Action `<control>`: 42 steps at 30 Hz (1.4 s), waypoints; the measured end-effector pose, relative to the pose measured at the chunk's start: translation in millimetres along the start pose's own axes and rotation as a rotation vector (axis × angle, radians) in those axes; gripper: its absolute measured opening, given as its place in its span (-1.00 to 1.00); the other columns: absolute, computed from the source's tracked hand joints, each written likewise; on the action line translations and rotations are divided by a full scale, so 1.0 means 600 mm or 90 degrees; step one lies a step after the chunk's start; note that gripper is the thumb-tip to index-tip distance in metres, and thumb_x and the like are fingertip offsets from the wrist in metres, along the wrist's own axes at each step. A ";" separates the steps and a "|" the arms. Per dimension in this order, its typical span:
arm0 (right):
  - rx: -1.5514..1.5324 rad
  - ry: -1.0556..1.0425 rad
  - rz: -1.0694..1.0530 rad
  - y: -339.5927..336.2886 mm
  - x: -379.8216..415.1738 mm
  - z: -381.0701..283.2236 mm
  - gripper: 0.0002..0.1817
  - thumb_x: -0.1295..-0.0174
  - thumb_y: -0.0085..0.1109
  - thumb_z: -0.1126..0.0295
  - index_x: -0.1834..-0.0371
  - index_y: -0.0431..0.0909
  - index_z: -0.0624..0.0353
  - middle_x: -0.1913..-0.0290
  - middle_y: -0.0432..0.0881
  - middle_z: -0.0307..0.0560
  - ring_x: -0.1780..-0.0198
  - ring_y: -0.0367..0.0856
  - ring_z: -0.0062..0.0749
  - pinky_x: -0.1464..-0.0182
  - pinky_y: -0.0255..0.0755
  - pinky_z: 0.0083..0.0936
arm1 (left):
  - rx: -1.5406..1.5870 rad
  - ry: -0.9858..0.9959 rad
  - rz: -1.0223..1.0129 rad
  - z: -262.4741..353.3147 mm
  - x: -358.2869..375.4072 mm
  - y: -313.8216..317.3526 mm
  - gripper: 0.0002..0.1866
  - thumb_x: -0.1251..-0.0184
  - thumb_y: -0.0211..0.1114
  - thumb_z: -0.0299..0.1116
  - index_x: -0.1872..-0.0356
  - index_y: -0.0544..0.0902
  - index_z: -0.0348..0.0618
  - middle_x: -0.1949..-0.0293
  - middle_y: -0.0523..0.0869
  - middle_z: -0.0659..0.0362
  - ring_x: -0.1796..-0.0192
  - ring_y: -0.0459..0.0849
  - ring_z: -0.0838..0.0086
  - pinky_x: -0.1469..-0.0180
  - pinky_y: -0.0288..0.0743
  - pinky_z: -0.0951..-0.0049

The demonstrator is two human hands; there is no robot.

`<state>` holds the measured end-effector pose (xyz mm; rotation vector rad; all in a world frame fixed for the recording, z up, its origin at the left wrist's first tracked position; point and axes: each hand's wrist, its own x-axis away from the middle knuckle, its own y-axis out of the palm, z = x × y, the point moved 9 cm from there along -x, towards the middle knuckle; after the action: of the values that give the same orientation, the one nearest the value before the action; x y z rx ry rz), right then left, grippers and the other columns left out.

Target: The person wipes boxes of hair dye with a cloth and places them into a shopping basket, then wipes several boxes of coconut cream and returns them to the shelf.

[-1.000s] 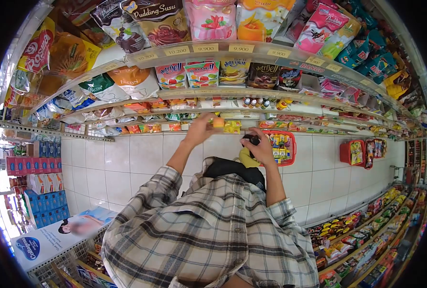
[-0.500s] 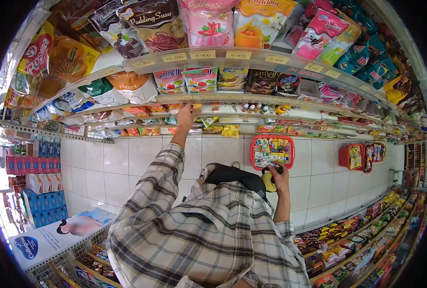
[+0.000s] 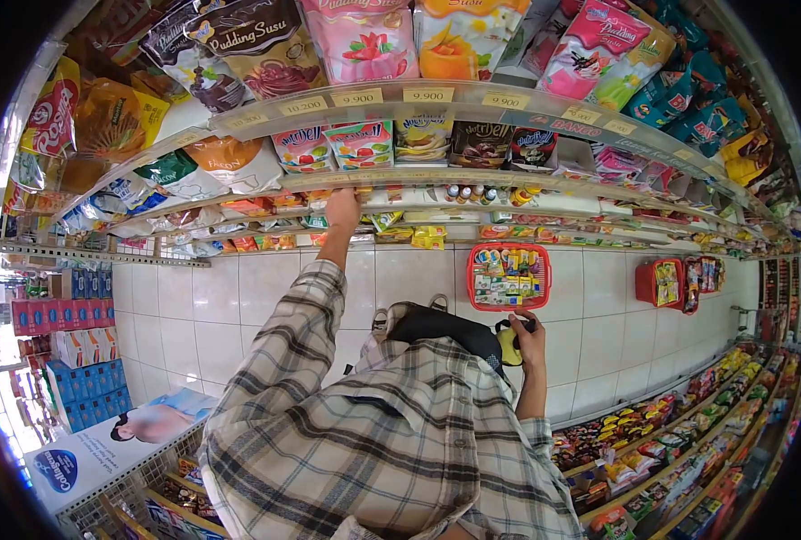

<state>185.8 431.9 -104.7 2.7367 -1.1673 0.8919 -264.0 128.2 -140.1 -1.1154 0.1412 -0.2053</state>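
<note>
My left hand reaches under the price rail of a middle shelf, among small orange and red packets. The rail hides its fingertips, so what they touch cannot be made out. Above it stand Nutrijell pouches. Low at my right side, my right hand has its fingers bent together beside a yellow and black item near the black bag at my waist. Whatever lies between those fingers is too small to name. Just beyond that hand, a red basket full of small packs rests on the floor.
Pudding Susu pouches line the upper shelf. Farther right on the tiled floor are another red basket and more packs. Snack shelves run along the right behind me. A display board and stacked blue boxes are at left.
My left hand has gone slightly deeper under the rail, hiding more of its fingers. My right hand has shifted slightly down. The shelves and red basket appear slightly shifted in view.
</note>
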 end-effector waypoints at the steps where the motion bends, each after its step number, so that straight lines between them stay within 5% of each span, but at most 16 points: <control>1: -0.003 0.003 0.004 -0.003 0.001 0.003 -0.66 -0.14 0.40 0.33 0.07 0.60 0.24 0.39 0.65 -0.21 0.41 0.53 -0.60 0.36 0.37 -0.64 | -0.001 -0.020 -0.005 0.000 0.005 0.001 -0.72 -0.20 0.29 -0.32 0.09 0.59 -0.17 0.11 0.67 -0.12 0.12 0.66 -0.08 0.07 0.56 0.01; 9: -0.001 0.024 0.032 -0.029 0.009 0.023 -0.67 -0.16 0.38 0.33 0.06 0.60 0.23 0.48 0.55 -0.29 0.51 0.41 -0.68 0.47 0.24 -0.66 | 0.187 -0.182 0.119 -0.035 0.059 -0.005 -0.27 -0.11 0.42 -0.20 -0.25 0.26 -0.19 -0.15 0.45 -0.05 -0.10 0.55 -0.01 -0.09 0.49 0.09; 18: 0.016 0.051 0.070 -0.071 0.040 0.049 -0.71 -0.16 0.37 0.32 0.10 0.63 0.21 0.41 0.58 -0.25 0.41 0.49 -0.60 0.37 0.35 -0.63 | 0.046 -0.265 0.003 -0.072 0.054 0.045 -0.22 -0.05 0.46 -0.01 -0.29 0.36 -0.07 -0.04 0.55 0.03 -0.12 0.56 0.03 -0.06 0.47 0.01; 22: -0.001 0.076 0.102 -0.105 0.055 0.079 -0.70 -0.16 0.38 0.30 0.10 0.63 0.21 0.34 0.60 -0.21 0.34 0.50 -0.56 0.28 0.40 -0.60 | 0.046 -0.263 -0.001 -0.055 0.050 0.029 -0.30 -0.05 0.43 0.05 -0.18 0.42 -0.05 -0.05 0.57 0.06 -0.09 0.60 0.11 -0.03 0.47 -0.02; 27: -0.001 0.104 0.142 -0.130 0.085 0.097 -0.69 -0.18 0.37 0.28 0.10 0.63 0.21 0.28 0.60 -0.21 0.29 0.52 -0.53 0.22 0.43 -0.57 | 0.073 -0.255 0.025 -0.077 0.039 0.050 -0.46 -0.11 0.39 0.05 -0.01 0.46 0.00 0.20 0.76 0.07 0.12 0.74 0.13 0.08 0.52 0.02; 36: -0.042 0.115 0.191 -0.151 0.121 0.152 -0.67 -0.17 0.37 0.25 0.10 0.61 0.22 0.25 0.61 -0.20 0.24 0.55 -0.50 0.17 0.45 -0.54 | 0.084 -0.272 0.028 -0.070 0.048 0.052 -0.15 0.06 0.47 0.18 -0.18 0.30 -0.04 -0.13 0.55 0.05 -0.05 0.65 0.12 -0.02 0.44 -0.01; 42: -0.047 0.113 0.226 -0.145 0.151 0.175 -0.66 -0.18 0.37 0.25 0.09 0.60 0.24 0.23 0.61 -0.18 0.22 0.55 -0.48 0.14 0.45 -0.53 | 0.108 -0.303 0.032 -0.046 0.057 0.039 -0.08 0.08 0.44 0.25 -0.21 0.25 -0.09 -0.15 0.50 0.03 -0.10 0.60 0.13 -0.08 0.36 -0.09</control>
<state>346.3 409.5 -129.1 2.3728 -1.6400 1.0715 -234.4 105.7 -173.5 -0.9637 -0.2680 0.0946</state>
